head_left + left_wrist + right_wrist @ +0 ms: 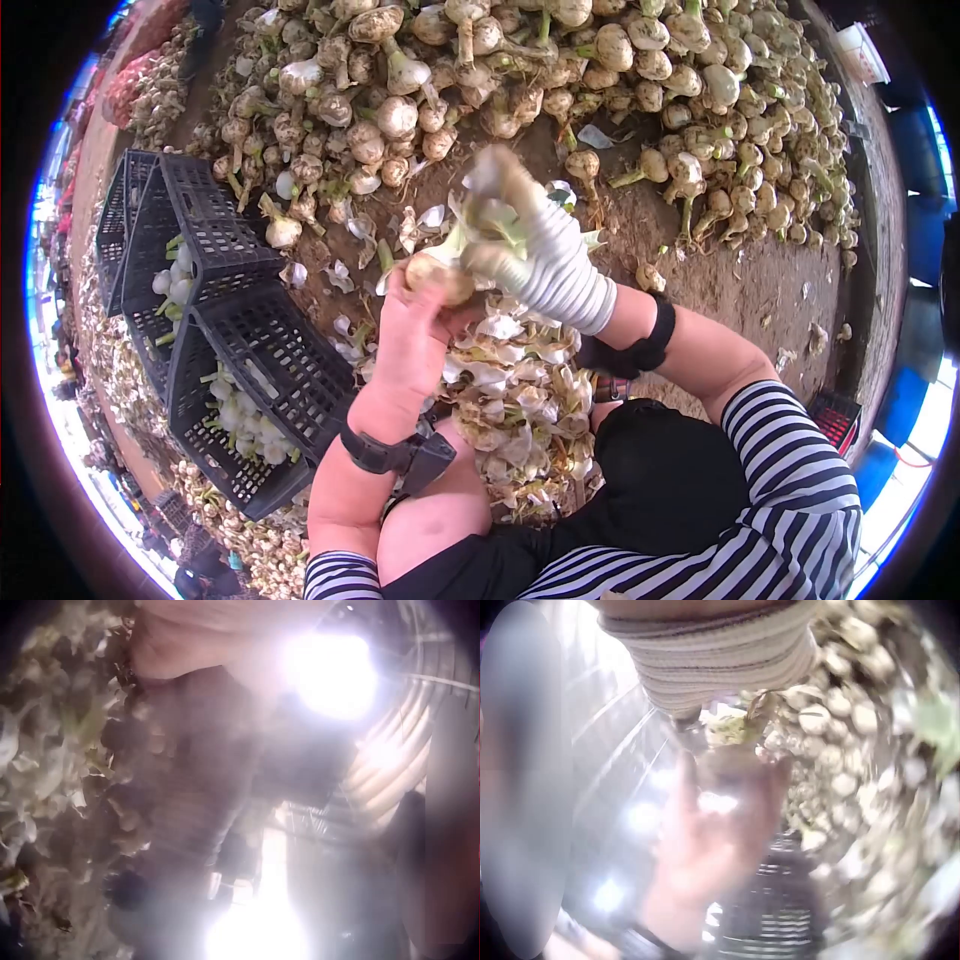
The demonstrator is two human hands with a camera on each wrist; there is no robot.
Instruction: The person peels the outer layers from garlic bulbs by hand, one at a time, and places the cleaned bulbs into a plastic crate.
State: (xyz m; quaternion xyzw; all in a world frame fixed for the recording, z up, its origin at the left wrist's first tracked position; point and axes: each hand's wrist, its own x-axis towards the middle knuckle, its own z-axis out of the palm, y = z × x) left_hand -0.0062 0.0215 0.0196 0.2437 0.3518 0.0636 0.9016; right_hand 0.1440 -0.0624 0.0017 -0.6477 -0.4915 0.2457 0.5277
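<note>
My bare left hand [408,340] holds a garlic bulb [447,283] in its fingers, above a heap of peeled skins. Close over the bulb is my right hand [560,262] in a white knitted glove, its fingertips blurred. Between the gloved thumb and fingers are pale green outer leaves [500,222] of the bulb, which they grip. In the right wrist view the glove cuff [712,660] fills the top, with the left hand [712,847] and bulb below. Glare washes out much of the left wrist view, where part of the left hand [202,637] shows at the top.
Black plastic crates [275,345] stand at the left, with peeled white garlic bulbs [245,425] inside. A large pile of unpeeled garlic [640,60] spreads across the far side. Loose skins [525,390] are heaped between the person's legs. A red crate [835,420] is at the right.
</note>
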